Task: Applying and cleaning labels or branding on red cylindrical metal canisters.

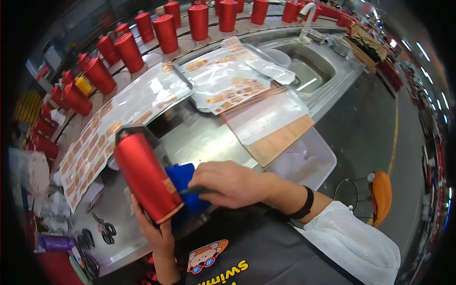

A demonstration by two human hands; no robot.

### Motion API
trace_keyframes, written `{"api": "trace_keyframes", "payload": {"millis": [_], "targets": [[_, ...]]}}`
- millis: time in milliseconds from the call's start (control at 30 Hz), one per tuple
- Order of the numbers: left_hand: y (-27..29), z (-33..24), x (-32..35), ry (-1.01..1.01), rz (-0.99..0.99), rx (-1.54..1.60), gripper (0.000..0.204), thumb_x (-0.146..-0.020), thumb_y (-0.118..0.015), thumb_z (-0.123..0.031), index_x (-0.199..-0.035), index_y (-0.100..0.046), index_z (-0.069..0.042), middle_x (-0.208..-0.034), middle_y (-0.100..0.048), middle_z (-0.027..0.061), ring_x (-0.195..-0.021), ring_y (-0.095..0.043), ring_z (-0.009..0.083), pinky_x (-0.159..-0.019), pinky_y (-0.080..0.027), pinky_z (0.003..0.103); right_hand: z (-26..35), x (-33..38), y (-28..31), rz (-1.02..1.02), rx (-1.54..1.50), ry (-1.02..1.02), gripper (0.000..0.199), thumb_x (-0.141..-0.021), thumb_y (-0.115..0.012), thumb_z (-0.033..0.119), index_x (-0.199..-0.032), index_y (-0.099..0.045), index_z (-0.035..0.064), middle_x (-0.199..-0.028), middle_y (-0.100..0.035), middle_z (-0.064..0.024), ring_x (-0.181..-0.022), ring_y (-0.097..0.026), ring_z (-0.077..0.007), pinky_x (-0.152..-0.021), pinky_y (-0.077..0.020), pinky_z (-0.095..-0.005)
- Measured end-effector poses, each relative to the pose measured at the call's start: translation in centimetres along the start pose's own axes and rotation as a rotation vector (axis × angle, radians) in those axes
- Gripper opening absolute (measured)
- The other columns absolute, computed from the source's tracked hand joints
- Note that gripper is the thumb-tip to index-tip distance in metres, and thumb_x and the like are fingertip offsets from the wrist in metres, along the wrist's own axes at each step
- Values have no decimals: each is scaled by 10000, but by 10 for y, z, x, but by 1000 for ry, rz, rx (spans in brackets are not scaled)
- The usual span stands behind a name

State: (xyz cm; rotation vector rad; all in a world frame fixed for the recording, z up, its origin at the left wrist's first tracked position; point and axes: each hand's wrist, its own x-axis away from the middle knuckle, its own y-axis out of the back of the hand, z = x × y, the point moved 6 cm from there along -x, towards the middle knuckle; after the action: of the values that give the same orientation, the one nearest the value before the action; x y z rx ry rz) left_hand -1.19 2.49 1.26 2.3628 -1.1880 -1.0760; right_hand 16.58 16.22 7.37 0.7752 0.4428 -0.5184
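Note:
A shiny red metal bottle-shaped canister (145, 173) is tilted over the steel worktop, with a small gold decal near its lower end. My left hand (156, 232) grips that lower end from beneath; its fingers are partly hidden. In my right hand (230, 184), the closed fingers hold a slim dark green tool (192, 190), whose tip meets the canister beside the decal. I cannot make out its exact kind. A blue cloth (181, 176) lies behind the canister, next to my right fingers.
Decal sheets (102, 130) cover the worktop's far side. Behind them, several red canisters (198, 21) line a curved conveyor. A wooden board (280, 137) lies right of centre, before a sink (311, 66). Black-handled scissors (108, 232) rest at left. An orange stool (382, 197) stands right.

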Motion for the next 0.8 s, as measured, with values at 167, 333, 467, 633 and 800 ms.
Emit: {"api": "trace_keyframes", "payload": {"millis": [167, 333, 467, 633, 800], "targets": [[-1, 9, 4, 111, 15, 56, 865, -921, -551, -496, -1468, -215, 83, -1488, -317, 264, -1367, -355, 355, -1106, -282, 410, -62, 4, 107, -89, 511, -120, 329, -786, -545, -105, -1066, -648, 36, -1240, -571, -213, -1112, -581, -351, -877, -509, -379], [1, 16, 8, 119, 20, 60, 908, -905, -569, -515, -1449, -202, 113, -1459, -327, 279, -1347, -371, 367, -1096, -297, 422, -208, 4, 239, 163, 990, -742, 385, -760, -497, -108, -1057, -686, 49, -1394, -489, -158, -1235, -499, -371, -1022, -429, -360], [2, 23, 14, 131, 37, -47, 877, -930, -473, -568, -1467, -215, 76, -1506, -281, 244, -1402, -284, 361, -1139, -213, 444, -299, 8, 281, 456, 1171, -1038, 453, -804, -509, -46, -1175, -662, 166, -1393, -479, -132, -1262, -478, -355, -1036, -423, -394], [3, 29, 11, 128, 18, -38, 927, -899, -501, -581, -1466, -198, 86, -1498, -274, 271, -1395, -286, 385, -1140, -206, 458, -338, 4, 282, 383, 1206, -1033, 432, -857, -517, 40, -1206, -645, 260, -1368, -492, -109, -1267, -461, -363, -1019, -435, -452], [3, 15, 2, 59, 89, -12, 993, -861, -529, -664, -1501, -173, 6, -1515, -203, 319, -1399, -224, 479, -1130, -191, 551, -353, 0, 310, 322, 1297, -1168, 327, -840, -583, 269, -1122, -694, 148, -1233, -610, -131, -1157, -562, -361, -944, -473, -467]]}}
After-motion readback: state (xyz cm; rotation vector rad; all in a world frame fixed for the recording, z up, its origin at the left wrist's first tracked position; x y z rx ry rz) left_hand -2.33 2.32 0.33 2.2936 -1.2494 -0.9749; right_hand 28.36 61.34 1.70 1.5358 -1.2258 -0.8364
